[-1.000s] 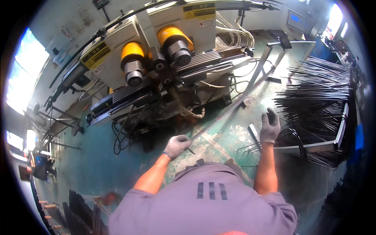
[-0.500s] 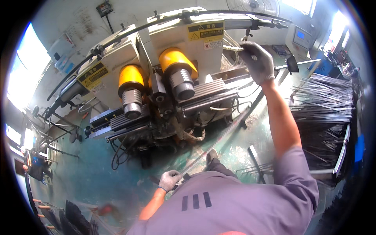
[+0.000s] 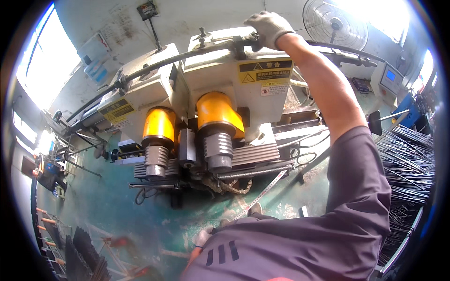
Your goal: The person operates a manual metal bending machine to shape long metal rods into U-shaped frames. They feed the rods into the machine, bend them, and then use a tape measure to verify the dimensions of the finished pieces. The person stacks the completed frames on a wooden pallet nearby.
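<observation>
Tape measure (image 3: 260, 195) extends right of the left hand (image 3: 203, 237). Right hand (image 3: 269, 29) overlaps the far bar (image 3: 213, 48); neither grip is discernible.

Yellow cylinders (image 3: 215, 110), white tape (image 3: 260, 195), green floor (image 3: 117, 196)

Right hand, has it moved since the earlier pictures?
Yes, the right hand has gone up and left, from beside the machine to its top edge.

Black-and-yellow warning label (image 3: 266, 72), with triangular pictograms and lettering, is mounted on the right machine housing (image 3: 211, 77); a white label (image 3: 275, 89) with a red symbol is fixed beneath. A second black-and-yellow label (image 3: 116, 111) is borne by the left housing (image 3: 140, 91). Graduations on the measuring tape (image 3: 263, 193) cannot be read.
</observation>
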Motion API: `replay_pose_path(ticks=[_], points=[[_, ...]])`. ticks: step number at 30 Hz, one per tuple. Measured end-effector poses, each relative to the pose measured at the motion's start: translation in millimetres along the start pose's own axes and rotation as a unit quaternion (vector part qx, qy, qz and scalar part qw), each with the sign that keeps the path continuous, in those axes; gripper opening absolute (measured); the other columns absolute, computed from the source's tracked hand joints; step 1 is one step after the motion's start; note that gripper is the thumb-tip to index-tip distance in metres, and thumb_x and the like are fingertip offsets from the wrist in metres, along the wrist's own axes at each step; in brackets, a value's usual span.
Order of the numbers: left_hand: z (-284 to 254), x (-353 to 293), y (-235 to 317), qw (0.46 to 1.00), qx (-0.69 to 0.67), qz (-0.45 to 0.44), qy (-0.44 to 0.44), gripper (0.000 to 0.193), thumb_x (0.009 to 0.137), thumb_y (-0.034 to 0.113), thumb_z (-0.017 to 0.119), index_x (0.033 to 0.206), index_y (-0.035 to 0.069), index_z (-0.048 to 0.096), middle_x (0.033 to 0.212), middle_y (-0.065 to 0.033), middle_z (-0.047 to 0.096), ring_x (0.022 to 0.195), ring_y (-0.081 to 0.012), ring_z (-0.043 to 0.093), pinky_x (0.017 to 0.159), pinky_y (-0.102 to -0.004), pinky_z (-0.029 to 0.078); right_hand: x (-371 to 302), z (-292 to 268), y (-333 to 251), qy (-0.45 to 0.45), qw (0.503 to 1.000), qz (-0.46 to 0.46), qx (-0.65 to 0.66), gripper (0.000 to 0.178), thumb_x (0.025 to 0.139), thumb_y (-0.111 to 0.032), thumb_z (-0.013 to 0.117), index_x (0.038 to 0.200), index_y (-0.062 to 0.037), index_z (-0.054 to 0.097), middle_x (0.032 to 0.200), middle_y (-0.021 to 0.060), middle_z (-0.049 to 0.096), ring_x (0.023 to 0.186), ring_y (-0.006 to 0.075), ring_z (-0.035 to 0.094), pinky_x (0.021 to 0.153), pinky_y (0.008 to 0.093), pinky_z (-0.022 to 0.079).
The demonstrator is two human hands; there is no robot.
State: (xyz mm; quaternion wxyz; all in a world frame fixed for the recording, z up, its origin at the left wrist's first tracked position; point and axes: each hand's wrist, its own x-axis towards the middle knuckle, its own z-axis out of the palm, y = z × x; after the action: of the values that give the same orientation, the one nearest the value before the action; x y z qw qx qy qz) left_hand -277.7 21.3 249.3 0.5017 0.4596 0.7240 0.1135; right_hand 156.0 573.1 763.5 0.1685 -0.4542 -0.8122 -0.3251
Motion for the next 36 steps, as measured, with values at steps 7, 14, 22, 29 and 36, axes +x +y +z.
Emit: replay_pose_path(ticks=[7, 14, 22, 29, 36], points=[[-3, 35, -16, 1.0, -0.02, 0.017, -0.007, 0.05, 0.094, 0.051, 0.079, 0.126, 0.012, 0.082, 0.117, -0.0161, 0.083, 0.111, -0.0345, 0.079, 0.093, -0.0437, 0.059, -8, -14, 8, -0.062, 0.985, 0.064, 0.148, 0.058, 0.099, -0.042, 0.082, 0.15, -0.0202, 0.068, 0.136, 0.0124, 0.077, 0.125, 0.0327, 0.074, 0.108, 0.0462, 0.06], [-52, 47, 25, 0.993, 0.103, 0.062, 0.01, 0.046, 0.095, 0.045, 0.078, 0.128, 0.014, 0.081, 0.121, -0.0155, 0.082, 0.114, -0.0368, 0.078, 0.095, -0.0444, 0.059, 23, -29, 21, 0.092, 0.942, 0.308, 0.098, 0.037, 0.097, -0.033, 0.085, 0.122, -0.0077, 0.078, 0.117, 0.0192, 0.081, 0.106, 0.0364, 0.079, 0.09, 0.0485, 0.063], [-36, 110, -76, 0.992, 0.091, 0.086, -0.017, 0.044, 0.095, 0.044, 0.076, 0.127, 0.016, 0.081, 0.12, -0.0152, 0.081, 0.115, -0.0364, 0.077, 0.095, -0.0453, 0.059, 20, -6, 20, 0.266, 0.932, 0.245, 0.011, 0.021, 0.106, -0.029, 0.065, 0.107, -0.0139, 0.08, 0.104, 0.0129, 0.082, 0.098, 0.0397, 0.079, 0.082, 0.0545, 0.063], [-32, 87, -20, 0.995, 0.083, 0.062, -0.005, 0.047, 0.094, 0.047, 0.077, 0.129, 0.016, 0.08, 0.119, -0.0171, 0.08, 0.114, -0.0391, 0.076, 0.094, -0.0462, 0.059, 15, -17, -38, -0.039, 0.977, 0.085, 0.189, 0.029, 0.105, -0.029, 0.066, 0.129, -0.017, 0.078, 0.143, 0.0108, 0.073, 0.131, 0.0366, 0.068, 0.113, 0.0464, 0.055], [-27, 97, -56, 0.998, 0.017, 0.055, 0.008, 0.049, 0.096, 0.051, 0.076, 0.128, 0.015, 0.08, 0.117, -0.019, 0.081, 0.112, -0.0402, 0.077, 0.093, -0.0443, 0.06, 43, -52, -41, -0.054, 0.889, 0.157, 0.426, 0.054, 0.104, -0.061, 0.07, 0.114, -0.0099, 0.087, 0.091, 0.0076, 0.076, 0.087, 0.0186, 0.066, 0.086, 0.037, 0.055]])
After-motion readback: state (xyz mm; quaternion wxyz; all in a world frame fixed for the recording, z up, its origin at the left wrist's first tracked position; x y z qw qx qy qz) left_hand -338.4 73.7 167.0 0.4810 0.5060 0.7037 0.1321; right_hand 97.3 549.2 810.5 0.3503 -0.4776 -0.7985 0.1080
